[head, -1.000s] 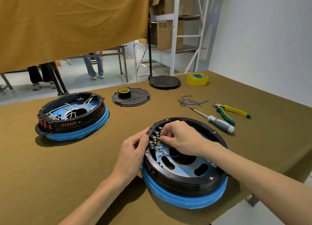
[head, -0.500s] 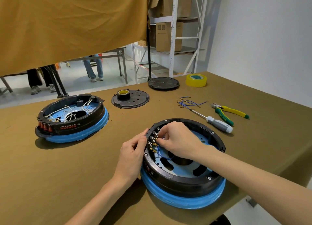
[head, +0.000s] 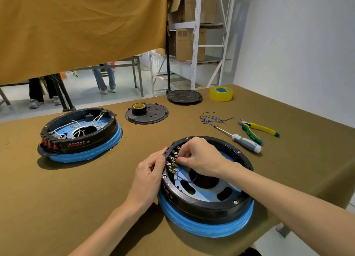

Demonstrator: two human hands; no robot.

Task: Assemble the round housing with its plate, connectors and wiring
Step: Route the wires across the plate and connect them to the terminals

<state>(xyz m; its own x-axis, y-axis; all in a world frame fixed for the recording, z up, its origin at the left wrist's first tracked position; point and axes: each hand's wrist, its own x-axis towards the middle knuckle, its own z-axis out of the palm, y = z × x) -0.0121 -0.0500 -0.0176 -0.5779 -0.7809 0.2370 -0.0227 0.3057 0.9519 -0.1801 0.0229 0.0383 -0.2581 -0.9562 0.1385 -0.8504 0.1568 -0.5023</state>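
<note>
Wiring stage, partly done: plate seated in the round housing (head: pixel 206 202) at the table's near edge.
Right hand (head: pixel 201 156) pinches a connector at the terminals; left hand (head: pixel 148 171) grasps the rim; spare wires (head: pixel 213 118) unfitted.

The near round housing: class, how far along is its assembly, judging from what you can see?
Done: the near round housing has its blue plate seated and one blue wire on the connectors. In hand: the left hand steadies the rim; the right hand works at the connectors. Left: loose blue wires lie unused on the table.
</note>
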